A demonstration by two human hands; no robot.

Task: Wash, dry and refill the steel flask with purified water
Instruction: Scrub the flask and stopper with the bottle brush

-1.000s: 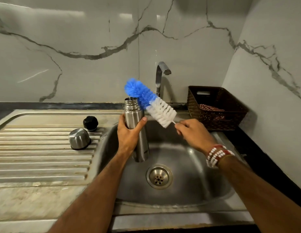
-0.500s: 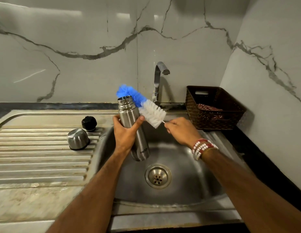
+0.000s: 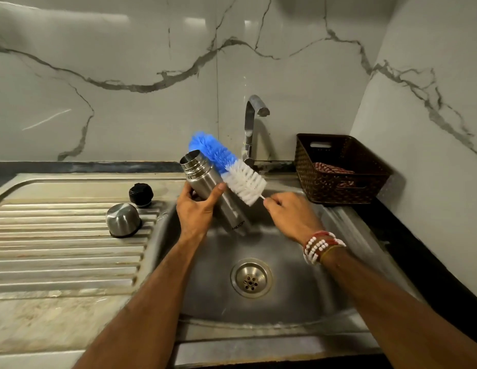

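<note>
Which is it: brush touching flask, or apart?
Cannot tell. Head view: the brush bristles overlap the flask along its far edge with no visible gap, but depth is unclear.

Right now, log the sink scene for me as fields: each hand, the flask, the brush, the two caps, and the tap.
left hand: grips the steel flask around its upper body
right hand: pinches the bottle brush by its thin handle
flask: open, tilted, over the sink basin
brush: outside the flask, bristles beside its neck
steel cup: mouth down on the drainboard
black stopper: on the drainboard, behind the cup
tap: no water visible
</note>
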